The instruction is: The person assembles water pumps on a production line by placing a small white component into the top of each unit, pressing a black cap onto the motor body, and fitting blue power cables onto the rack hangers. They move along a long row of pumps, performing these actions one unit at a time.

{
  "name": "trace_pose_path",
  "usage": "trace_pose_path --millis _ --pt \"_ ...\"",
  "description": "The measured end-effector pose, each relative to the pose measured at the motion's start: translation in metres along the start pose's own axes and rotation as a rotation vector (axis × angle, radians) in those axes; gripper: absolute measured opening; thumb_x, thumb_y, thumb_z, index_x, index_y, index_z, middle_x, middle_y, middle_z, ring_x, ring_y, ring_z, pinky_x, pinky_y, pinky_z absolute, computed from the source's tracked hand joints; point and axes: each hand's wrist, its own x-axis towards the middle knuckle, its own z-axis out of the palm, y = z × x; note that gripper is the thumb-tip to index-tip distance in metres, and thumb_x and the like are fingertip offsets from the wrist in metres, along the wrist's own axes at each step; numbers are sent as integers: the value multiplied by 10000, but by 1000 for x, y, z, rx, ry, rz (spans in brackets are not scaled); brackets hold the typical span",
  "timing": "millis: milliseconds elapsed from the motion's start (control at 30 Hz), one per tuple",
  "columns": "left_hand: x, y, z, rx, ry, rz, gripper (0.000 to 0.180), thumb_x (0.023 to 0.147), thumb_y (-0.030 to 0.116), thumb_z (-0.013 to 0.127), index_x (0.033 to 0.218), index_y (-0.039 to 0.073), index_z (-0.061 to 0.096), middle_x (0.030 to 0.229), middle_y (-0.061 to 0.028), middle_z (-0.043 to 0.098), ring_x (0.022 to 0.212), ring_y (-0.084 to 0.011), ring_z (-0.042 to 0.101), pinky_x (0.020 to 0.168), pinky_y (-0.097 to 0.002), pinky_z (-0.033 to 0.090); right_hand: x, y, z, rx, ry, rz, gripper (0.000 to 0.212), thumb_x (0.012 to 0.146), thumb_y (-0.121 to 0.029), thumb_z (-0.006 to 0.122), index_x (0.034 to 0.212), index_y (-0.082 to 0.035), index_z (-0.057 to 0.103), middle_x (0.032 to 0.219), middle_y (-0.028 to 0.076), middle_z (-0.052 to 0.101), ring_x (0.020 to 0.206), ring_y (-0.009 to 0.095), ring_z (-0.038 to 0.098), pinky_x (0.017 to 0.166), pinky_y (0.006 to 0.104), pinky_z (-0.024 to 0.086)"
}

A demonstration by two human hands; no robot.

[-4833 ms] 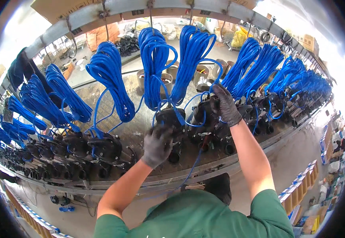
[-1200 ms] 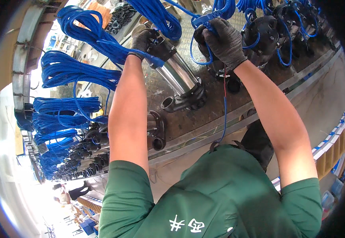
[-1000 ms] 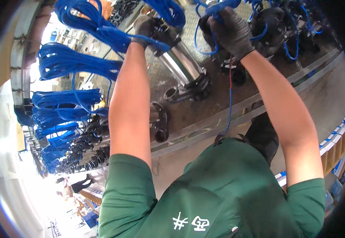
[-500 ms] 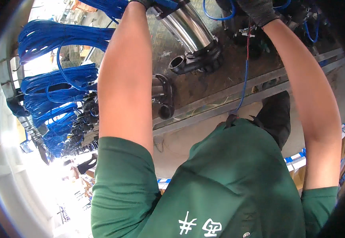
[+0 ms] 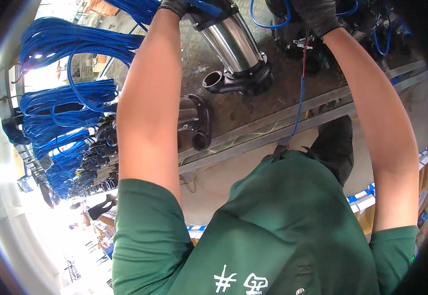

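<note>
At the top edge, my left hand (image 5: 175, 6) wears a dark glove; its fingers run out of view. It is at the upper end of a pump (image 5: 231, 42) with a shiny steel cylinder and a black cast base, lying tilted on the bench. A round outlet opens on the base's left side. A strip of blue (image 5: 205, 7) crosses the pump's top beside this hand. My right hand (image 5: 317, 18), also gloved, reaches among dark pump parts (image 5: 292, 42) at the upper right, its fingertips hidden. A thin red and blue cord (image 5: 301, 91) hangs from near it to my waist.
Coiled blue cables (image 5: 76, 44) hang over a long row of pumps at the left. A second pump (image 5: 194, 115) lies partly behind my left forearm. The bench's metal edge (image 5: 258, 140) runs between me and the pumps. Boxes (image 5: 366, 216) stand behind me at the right.
The view has shifted slightly, so the bench and pumps sit a little further left. Both hands stay at about the same places, and the steel pump still lies tilted between them.
</note>
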Motion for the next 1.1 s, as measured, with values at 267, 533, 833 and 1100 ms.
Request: trace_pose_path --millis 267,533,833,1100 --pt "-65 55 -5 100 61 203 93 878 164 666 890 72 660 824 -118 666 820 -285 654 732 -416 507 1 7 -3 22 -9 8 274 887 -218 713 1087 -48 635 988 102 675 909 266 657 825 363 529" --pt "-166 197 -5 580 -103 362 265 817 333 716 809 82 633 731 -157 602 695 -367 591 640 -468 439 -4 7 -2 76 -7 18 290 888 -223 720 1099 -41 638 997 98 678 917 251 654 834 356 526" --pt "-129 185 11 700 -284 330 186 902 233 632 1077 182 665 925 -85 696 843 -298 699 711 -402 560 -3 9 -1 150 -8 36 308 890 -229 727 1112 -34 640 1008 94 683 927 235 650 845 348 523" --pt "-52 132 0 839 -511 72 257 894 148 671 1150 144 652 997 -39 706 906 -202 714 751 -324 567 -2 11 -3 192 0 40 324 891 -234 734 1124 -27 643 1018 91 686 935 220 648 854 340 520"
